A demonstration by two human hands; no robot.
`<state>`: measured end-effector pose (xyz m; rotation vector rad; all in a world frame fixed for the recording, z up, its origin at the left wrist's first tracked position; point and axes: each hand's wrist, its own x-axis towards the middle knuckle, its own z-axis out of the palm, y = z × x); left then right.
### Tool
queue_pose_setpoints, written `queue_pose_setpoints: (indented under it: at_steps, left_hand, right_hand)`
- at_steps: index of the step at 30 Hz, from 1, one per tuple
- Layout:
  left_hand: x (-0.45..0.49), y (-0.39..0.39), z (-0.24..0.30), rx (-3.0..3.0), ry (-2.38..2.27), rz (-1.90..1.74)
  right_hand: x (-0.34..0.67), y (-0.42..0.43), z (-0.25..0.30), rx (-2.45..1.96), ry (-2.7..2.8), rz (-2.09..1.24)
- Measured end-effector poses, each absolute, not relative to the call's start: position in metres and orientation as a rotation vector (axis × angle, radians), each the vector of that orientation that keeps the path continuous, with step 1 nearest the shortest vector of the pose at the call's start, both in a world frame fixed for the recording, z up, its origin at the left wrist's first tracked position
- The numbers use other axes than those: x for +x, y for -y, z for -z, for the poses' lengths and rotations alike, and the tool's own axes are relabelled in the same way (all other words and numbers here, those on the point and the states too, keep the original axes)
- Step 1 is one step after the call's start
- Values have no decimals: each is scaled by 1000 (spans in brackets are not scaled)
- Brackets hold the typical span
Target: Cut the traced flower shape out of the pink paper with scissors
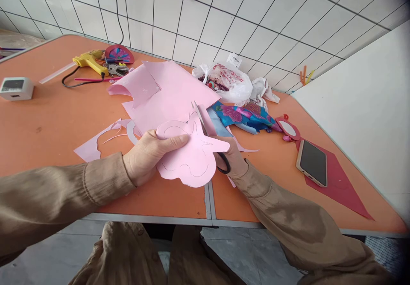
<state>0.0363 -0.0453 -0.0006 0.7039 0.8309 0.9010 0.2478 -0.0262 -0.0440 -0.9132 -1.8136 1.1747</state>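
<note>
My left hand (146,153) pinches a pink cut-out sheet (187,159) at its left side, thumb on top. Thin drawn lines curve over the cut-out, and its outline is wavy with a point sticking out to the right. My right hand (235,157) is closed on a pair of scissors (224,163), partly hidden behind the cut-out. Their blades point up and away, at the cut-out's upper edge, beside a narrow notch. Behind lies a large pink sheet (173,84) with a curled left edge. Pink scraps (91,147) rest to the left of my left hand.
A yellow glue gun (91,61) with a cord lies back left near keys (115,69); a white box (16,89) stands at far left. Toward the wall are a plastic bag (232,82) and blue flowered fabric (245,116). A phone (312,163) rests on a red sheet (344,186) at right.
</note>
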Motion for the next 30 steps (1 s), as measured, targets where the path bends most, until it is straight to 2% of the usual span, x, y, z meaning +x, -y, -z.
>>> queue_pose_setpoints:
  at_steps: [16, 30]
  left_hand:
    - [32, 41, 1, 744, -871, -891]
    - [33, 41, 0, 745, -871, -891]
  right_hand:
    - [245, 26, 29, -890, 1881, -1124]
    - [248, 25, 39, -889, 1851, -1152]
